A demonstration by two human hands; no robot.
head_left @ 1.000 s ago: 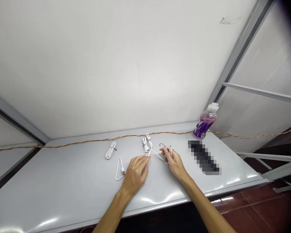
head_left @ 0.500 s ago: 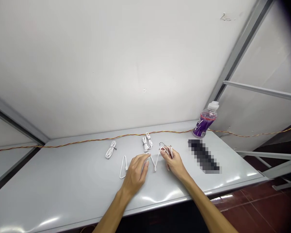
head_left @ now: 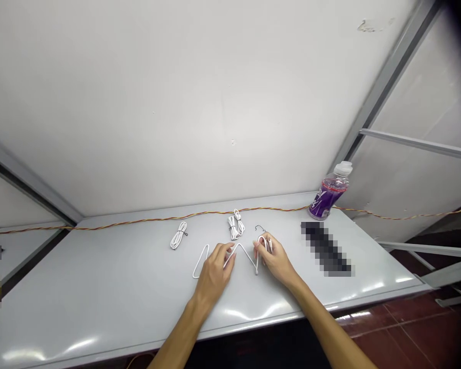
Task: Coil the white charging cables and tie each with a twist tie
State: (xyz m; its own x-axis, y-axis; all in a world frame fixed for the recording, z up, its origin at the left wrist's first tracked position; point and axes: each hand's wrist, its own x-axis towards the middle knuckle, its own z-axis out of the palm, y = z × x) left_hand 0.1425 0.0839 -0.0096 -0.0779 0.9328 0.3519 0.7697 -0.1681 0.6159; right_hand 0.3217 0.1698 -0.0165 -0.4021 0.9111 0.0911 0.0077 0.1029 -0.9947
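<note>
A loose white cable (head_left: 249, 254) zigzags across the grey table (head_left: 100, 287) between my two hands. My left hand (head_left: 215, 270) pinches a stretch of it near the middle, and a free loop trails off to the left. My right hand (head_left: 274, 258) is closed around several gathered folds of the same cable. A small black twist tie (head_left: 258, 228) lies just beyond my right hand.
Three bundled white cables lie farther back: one bundle (head_left: 179, 236) to the left, two bundles (head_left: 235, 226) near the middle. A twisted red-yellow wire (head_left: 138, 222) runs along the table's back edge. A purple bottle (head_left: 329, 192) stands at the back right, beside a blurred dark object (head_left: 326, 248).
My right hand has folded more cable into its grip. My left hand slid along the cable, so the slack between the hands now forms a taller peak and the left loop shifted right.
</note>
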